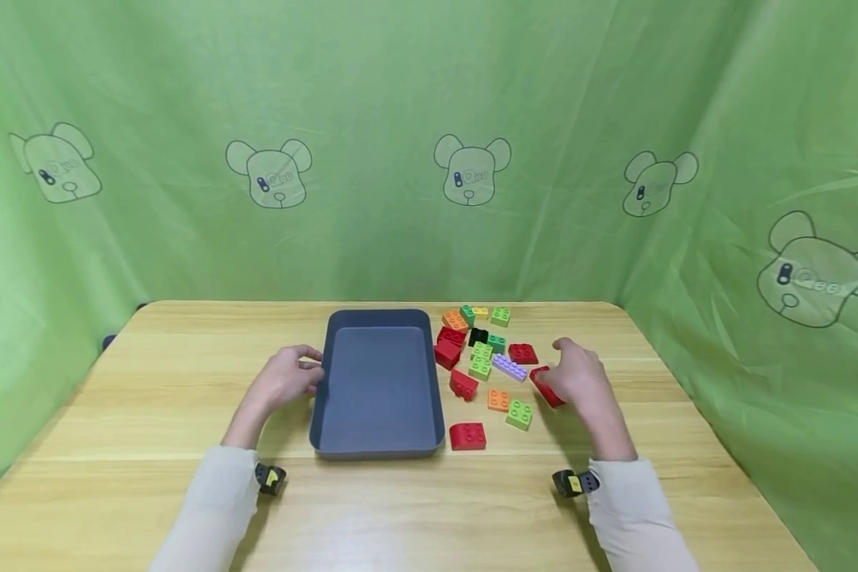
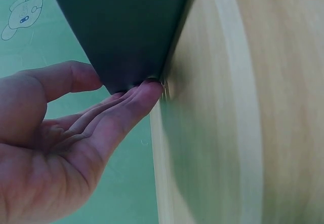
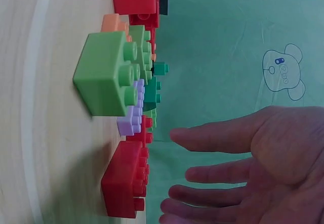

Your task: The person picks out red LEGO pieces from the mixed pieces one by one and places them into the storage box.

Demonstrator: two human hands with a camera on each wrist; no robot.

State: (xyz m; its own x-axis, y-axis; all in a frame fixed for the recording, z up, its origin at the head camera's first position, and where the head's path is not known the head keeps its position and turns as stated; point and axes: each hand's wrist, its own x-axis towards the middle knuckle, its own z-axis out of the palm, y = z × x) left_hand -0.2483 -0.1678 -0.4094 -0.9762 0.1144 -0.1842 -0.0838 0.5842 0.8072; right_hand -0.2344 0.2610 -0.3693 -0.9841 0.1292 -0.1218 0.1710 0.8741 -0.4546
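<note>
In the head view my left hand [image 1: 291,377] is at the left wall of a dark grey rectangular tray [image 1: 322,421]. Its fairly straight fingers touch the outside of the tray [image 2: 126,36] in the left wrist view, and the thumb is near the rim. My right hand [image 1: 575,375] hovers over a long red toy brick [image 1: 547,388], fingers extended and apart. In the right wrist view a gap separates that hand [image 3: 238,173] from the red brick [image 3: 121,181], and it holds nothing. Nearby lie a purple brick [image 1: 509,367] and another red brick [image 1: 523,353].
Several more bricks lie right of the tray, among them a light green one [image 1: 519,415], an orange one [image 1: 498,400], a black one [image 1: 478,337] and a curved red one [image 1: 468,436]. A green curtain [image 1: 372,238] hangs behind the wooden table [image 1: 429,516].
</note>
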